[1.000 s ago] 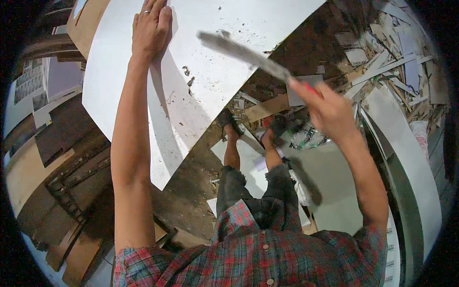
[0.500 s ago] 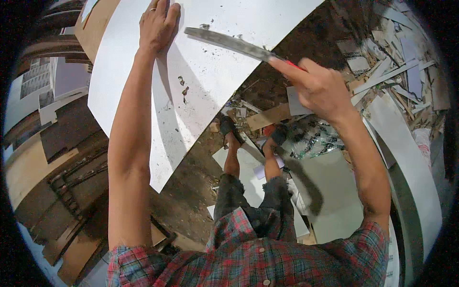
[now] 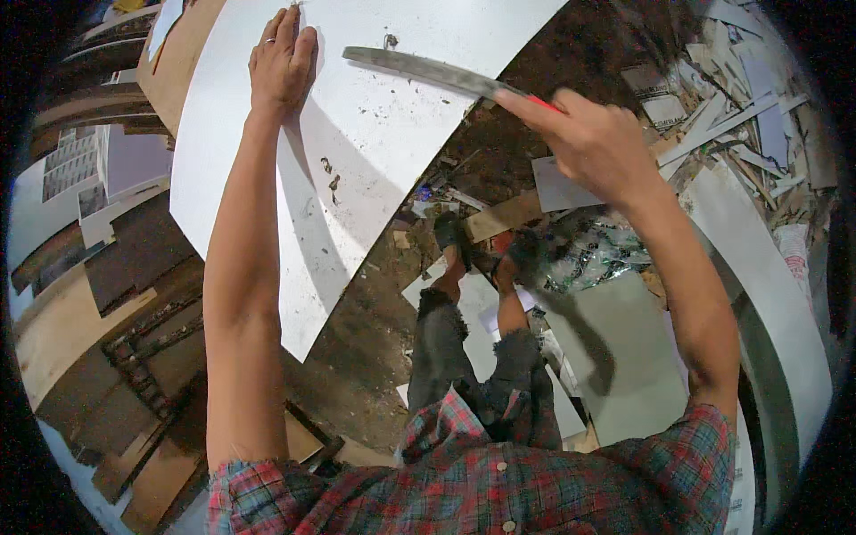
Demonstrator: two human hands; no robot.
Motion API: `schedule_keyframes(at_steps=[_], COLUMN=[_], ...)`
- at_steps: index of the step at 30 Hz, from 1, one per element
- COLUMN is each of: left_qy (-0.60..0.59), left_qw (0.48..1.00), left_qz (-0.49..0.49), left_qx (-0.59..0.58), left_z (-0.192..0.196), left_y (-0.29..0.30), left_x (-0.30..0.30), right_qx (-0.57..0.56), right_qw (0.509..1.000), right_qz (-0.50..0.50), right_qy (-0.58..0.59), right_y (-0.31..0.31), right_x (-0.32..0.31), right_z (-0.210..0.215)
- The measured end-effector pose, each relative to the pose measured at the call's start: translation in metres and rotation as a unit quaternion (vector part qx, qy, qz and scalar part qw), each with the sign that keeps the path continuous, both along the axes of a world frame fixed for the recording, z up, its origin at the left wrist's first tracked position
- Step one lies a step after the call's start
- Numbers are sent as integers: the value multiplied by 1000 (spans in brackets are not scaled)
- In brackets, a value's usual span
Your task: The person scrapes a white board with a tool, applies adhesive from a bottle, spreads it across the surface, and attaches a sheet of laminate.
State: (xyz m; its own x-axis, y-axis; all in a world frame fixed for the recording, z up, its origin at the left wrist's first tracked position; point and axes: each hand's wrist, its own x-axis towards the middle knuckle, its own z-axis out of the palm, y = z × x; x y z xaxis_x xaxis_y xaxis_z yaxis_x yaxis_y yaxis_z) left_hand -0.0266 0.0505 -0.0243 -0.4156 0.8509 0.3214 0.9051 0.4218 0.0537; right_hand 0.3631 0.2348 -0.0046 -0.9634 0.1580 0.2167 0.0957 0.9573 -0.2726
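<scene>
A large white board (image 3: 227, 134) with a pale surface spans the upper left, strewn with dark crumbs and shavings (image 3: 331, 183). My left hand (image 3: 283, 76) lies on it near the far edge, fingers stretched out and holding nothing. To its right, my right hand (image 3: 590, 143) is closed round the red handle of a long, flat grey metal file (image 3: 419, 68), with the forefinger along the handle. The file's blade reaches left over the board, past its right edge. Whether the blade touches the board is hard to tell.
Stacked panels (image 3: 134, 236) fill the left side. Offcuts and thin strips (image 3: 758, 107) are heaped at the upper right. On the floor near my feet (image 3: 453, 236) lie a grey-green panel (image 3: 615, 357), clear plastic wrapping (image 3: 593, 254) and scraps. A long white curved-looking panel (image 3: 753, 276) stands at the right.
The file has moved slightly away from me relative to the board. My left foot and leg have shifted to the right. The left hand stays flat on the board.
</scene>
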Motion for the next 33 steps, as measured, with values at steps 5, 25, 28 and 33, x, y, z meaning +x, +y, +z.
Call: schedule_keyframes(at_steps=[5,25,28,33], left_qy=[-20,-79,-71,-68], left_qw=[998,995,991,989], left_qz=[57,58,104,122], left_qx=[-2,-17,-40,-51], left_z=[13,0,8,14], left_y=[0,4,1,2], left_x=[13,1,15,21], right_qx=[-73,-57,-78,-90], right_qw=[996,998,995,989], right_qz=[-2,14,15,0], right_qy=[-49,-29,-68,-118], right_y=[-4,60,62,64], right_x=[92,-15,24,74], right_z=[12,12,23,28])
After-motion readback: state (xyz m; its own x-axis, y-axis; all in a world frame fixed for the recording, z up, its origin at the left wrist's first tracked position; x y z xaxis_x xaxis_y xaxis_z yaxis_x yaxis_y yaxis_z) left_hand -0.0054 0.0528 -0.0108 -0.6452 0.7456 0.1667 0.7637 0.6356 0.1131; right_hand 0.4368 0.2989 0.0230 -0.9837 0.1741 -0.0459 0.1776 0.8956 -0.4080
